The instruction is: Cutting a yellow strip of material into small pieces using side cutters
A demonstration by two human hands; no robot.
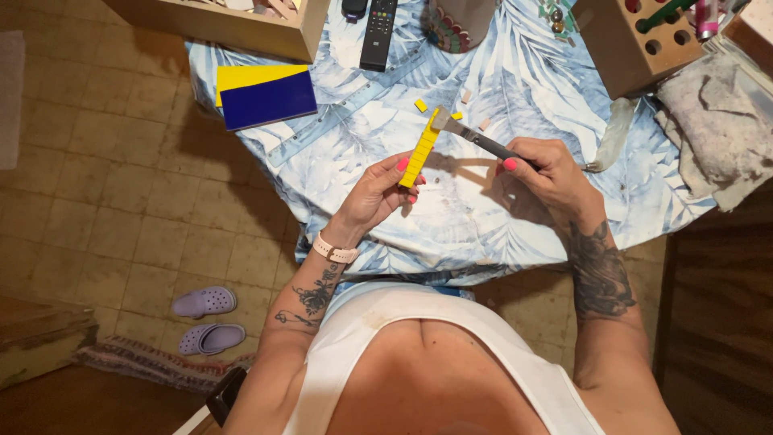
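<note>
Tool jaws blurred at the yellow strip's (421, 149) top; handles mostly hidden inside the closed right hand (541, 171). Strip, flat, scored into squares, pinched upright by left hand (378, 193) over leaf-patterned cloth (515, 89). Small yellow chip (420, 105) just beside.

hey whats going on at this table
A person holds a scored yellow strip upright in the left hand, above a table with a leaf-print cloth. The right hand holds a dark-handled tool whose metal head meets the strip's top end. A few small yellow pieces lie on the cloth just beyond. Blue and yellow sheets and a remote control lie farther back.
</note>
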